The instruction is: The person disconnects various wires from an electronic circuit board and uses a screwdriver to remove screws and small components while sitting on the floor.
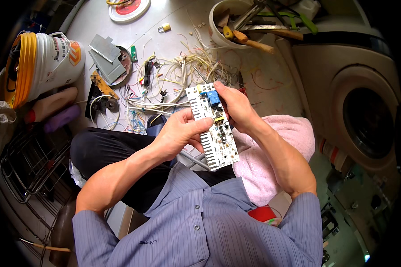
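White printed circuit board [219, 139], long axis aimed at the wire tangle [211, 66], lies bodyward of it, grasped by fingers of the left hand [180, 130] and, nearer the wire tangle, the right hand [237, 106].

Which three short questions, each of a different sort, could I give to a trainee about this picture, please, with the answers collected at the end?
1. Multiple choice: what do the left hand and the right hand hold together?
A) a padlock
B) a circuit board
C) a bucket

2. True or false: a pink cloth lies on the person's right side.

3. Fill in the colour: the large boxy part toward the far end of the board is ____.

Key: 1. B; 2. True; 3. blue.
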A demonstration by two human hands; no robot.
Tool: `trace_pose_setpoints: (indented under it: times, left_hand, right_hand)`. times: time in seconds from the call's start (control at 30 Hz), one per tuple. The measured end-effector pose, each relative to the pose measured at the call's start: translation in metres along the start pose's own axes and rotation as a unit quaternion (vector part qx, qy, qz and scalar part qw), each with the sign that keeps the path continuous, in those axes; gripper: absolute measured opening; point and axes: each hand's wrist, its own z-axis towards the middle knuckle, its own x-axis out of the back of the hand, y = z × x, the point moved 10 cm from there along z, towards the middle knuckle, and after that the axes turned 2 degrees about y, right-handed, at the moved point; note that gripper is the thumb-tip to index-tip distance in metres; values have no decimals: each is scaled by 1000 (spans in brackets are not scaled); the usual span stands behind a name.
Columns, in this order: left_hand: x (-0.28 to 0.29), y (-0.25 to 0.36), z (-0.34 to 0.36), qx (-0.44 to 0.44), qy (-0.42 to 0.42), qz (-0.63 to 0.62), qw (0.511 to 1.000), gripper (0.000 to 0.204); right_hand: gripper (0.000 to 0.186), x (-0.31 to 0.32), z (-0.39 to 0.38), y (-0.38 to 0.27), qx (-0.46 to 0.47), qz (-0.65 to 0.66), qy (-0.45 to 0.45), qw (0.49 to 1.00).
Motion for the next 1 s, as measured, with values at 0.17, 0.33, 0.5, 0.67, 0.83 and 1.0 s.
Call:
trace_pose_setpoints:
  times: [0.17,0.33,0.5,0.67,0.83,1.0]
  left_hand:
    - [-1,-3,2,11,-16,-35,999,38]
    - [-2,4,1,1,4,-19,1000,37]
    - [12,11,3,-35,81,-33,996,37]
    - [34,17,7,-66,122,-60,989,38]
    - [43,20,6,-73,144,-63,985,40]
    - [41,21,4,-71,149,-60,984,43]
  right_hand:
    - [46,0,-4,-2,-17,-14,16,1000]
    - [44,7,0,0,-18,-26,11,999]
    - [38,18,1,-6,15,-55,79,995]
    - [32,22,2,-3,23,-105,80,991]
    - [32,9,-4,-5,5,-97,51,994]
    - [36,6,1,0,21,-99,26,994]
